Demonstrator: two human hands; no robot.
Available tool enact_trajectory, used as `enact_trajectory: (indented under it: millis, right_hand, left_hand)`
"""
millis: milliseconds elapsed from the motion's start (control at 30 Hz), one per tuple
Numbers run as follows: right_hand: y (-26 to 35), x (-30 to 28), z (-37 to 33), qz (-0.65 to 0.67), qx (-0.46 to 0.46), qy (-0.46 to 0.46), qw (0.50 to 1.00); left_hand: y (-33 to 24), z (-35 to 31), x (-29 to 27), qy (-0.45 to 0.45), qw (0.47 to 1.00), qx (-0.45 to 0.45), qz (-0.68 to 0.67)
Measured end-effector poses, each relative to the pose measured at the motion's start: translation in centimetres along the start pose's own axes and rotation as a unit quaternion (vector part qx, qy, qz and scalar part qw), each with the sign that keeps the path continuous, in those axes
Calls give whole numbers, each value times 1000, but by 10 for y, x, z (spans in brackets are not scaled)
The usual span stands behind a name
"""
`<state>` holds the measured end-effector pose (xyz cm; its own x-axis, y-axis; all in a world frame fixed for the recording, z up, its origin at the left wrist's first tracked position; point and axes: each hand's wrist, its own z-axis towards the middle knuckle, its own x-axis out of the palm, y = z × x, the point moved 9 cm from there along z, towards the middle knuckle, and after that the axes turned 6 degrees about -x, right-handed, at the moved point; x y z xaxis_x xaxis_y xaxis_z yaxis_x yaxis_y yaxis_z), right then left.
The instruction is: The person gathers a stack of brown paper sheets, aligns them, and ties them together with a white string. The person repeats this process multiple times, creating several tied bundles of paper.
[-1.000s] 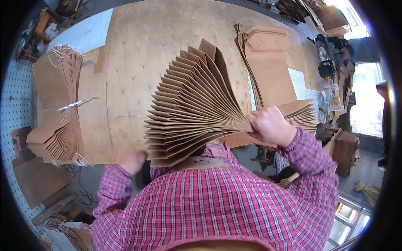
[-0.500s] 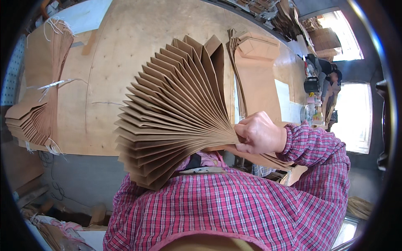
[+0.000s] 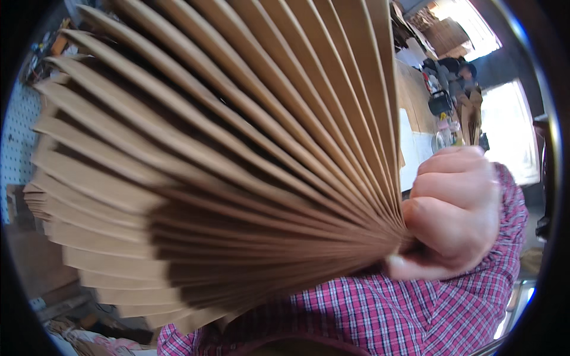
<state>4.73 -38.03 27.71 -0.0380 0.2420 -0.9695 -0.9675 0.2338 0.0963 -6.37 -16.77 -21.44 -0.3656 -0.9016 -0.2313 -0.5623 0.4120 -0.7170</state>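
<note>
A thick bunch of brown kraft paper bags (image 3: 237,136) spreads like a fan across most of the view, raised close to me. My right hand (image 3: 454,207) is closed in a fist around its narrow end, where the layers press together. The folded ends splay apart toward the left, and a dark shadow lies over the lower folds. Nothing of my left hand shows; the fan covers the area where it could be.
Behind the fan, part of a wooden table (image 3: 415,95) shows at the right, with a white sheet (image 3: 409,148) and a black box (image 3: 439,102) on it. A person (image 3: 466,80) is at the far right, near a bright window (image 3: 512,133). Blue perforated board (image 3: 19,136) stands at the left.
My right hand has brought the fan of bags up, much closer to me and slightly right. The fan now hides most of the table and the bag stacks on it.
</note>
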Motion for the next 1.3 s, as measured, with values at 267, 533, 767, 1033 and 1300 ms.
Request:
enact_trajectory:
  millis: [267, 533, 767, 1033, 1300]
  right_hand:
    - [138, 27, 46, -42, -76, -18, 996]
    - [227, 88, 101, 204, -147, -139, 958]
    - [301, 87, 131, 163, -276, -206, 925]
    - [187, 28, 116, 195, -208, -410, 866]
    - [-115, 282, -16, 226, 377, -378, 815]
  left_hand:
    - [-228, 18, -62, 6, 927, 312, -207]
    - [-149, -30, -101, -47, 938, 224, -260]
    - [-86, -76, -123, -136, 970, 144, -141]
    - [-84, -72, -158, -221, 972, 66, 52]
    - [-30, 97, -210, -323, 891, -80, 308]
